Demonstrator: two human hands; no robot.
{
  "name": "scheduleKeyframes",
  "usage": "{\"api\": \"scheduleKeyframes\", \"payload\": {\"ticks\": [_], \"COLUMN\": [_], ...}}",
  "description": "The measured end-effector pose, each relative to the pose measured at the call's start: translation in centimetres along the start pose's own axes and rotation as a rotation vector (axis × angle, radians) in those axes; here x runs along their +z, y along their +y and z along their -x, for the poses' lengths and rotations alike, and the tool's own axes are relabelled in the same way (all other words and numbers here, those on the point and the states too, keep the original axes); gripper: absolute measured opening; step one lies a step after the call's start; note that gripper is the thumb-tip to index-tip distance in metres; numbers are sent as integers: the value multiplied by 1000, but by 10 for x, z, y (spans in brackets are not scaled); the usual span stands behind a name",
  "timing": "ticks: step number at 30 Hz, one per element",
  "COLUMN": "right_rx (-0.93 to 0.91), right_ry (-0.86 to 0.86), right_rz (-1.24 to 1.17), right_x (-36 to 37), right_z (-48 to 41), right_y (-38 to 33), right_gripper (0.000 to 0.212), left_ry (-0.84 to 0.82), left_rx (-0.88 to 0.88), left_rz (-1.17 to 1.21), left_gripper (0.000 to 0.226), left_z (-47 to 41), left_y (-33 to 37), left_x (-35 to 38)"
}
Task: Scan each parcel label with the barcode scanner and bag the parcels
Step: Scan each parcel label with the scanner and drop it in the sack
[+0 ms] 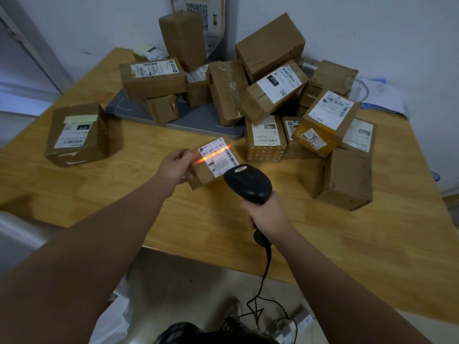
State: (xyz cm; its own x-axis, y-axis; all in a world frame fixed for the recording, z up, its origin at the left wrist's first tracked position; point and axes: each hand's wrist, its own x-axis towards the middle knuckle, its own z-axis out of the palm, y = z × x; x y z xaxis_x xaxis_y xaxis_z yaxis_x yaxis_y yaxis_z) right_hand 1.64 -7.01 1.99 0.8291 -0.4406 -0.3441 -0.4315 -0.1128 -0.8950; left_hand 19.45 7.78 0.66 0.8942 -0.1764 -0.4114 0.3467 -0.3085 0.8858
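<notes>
A pale wooden desk [323, 244] stands against a white wall. A heap of brown parcels [273, 90] crowds its far side, some on a grey platform [203, 126], and a lone parcel [77, 135] sits apart at the left. Near the desk's front middle is the small parcel [202, 176], a taped brown box tilted toward the camera. Its white label [219, 160] reads "502 602-12 815" above barcodes, and an orange scan line crosses its upper part. The left grip [173, 167], arm stretched forward, grasps the box's left end. The right grip [268, 217] is clenched round the handle of the black barcode scanner [248, 184], whose head points at the label from just beside the box's near corner. The scanner's cable [265, 269] hangs to the floor.
</notes>
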Motion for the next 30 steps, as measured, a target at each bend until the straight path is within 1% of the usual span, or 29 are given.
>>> {"api": "scheduleKeyframes", "payload": {"ticks": [2, 5, 10, 15, 21, 23, 27, 30], "right_rx": [-12, -28, -32, -34, -19, 0, 8, 27], "right_ry": [13, 17, 17, 8, -15, -20, -25, -57], "right_rz": [-10, -85, -140, -102, -82, -52, -33, -43], "right_x": [3, 6, 7, 7, 9, 9, 5, 2], "right_z": [4, 10, 12, 11, 10, 7, -5, -7], "right_y": [14, 25, 27, 27, 23, 14, -18, -34], "right_gripper": [13, 14, 14, 25, 16, 13, 11, 9], "left_ry": [-16, -37, -31, -22, -18, -15, 0, 13], "left_rx": [-46, -87, -112, -106, -86, -64, -2, 17], "left_rz": [29, 24, 21, 26, 39, 28, 19, 37], "left_gripper": [28, 35, 37, 32, 28, 31, 47, 49], "left_z": [1, 4, 5, 6, 8, 8, 9, 8], "left_y": [-1, -1, -2, -2, -1, -3, -6, -7], "left_x": [1, 1, -1, -1, -4, -5, -4, -5]}}
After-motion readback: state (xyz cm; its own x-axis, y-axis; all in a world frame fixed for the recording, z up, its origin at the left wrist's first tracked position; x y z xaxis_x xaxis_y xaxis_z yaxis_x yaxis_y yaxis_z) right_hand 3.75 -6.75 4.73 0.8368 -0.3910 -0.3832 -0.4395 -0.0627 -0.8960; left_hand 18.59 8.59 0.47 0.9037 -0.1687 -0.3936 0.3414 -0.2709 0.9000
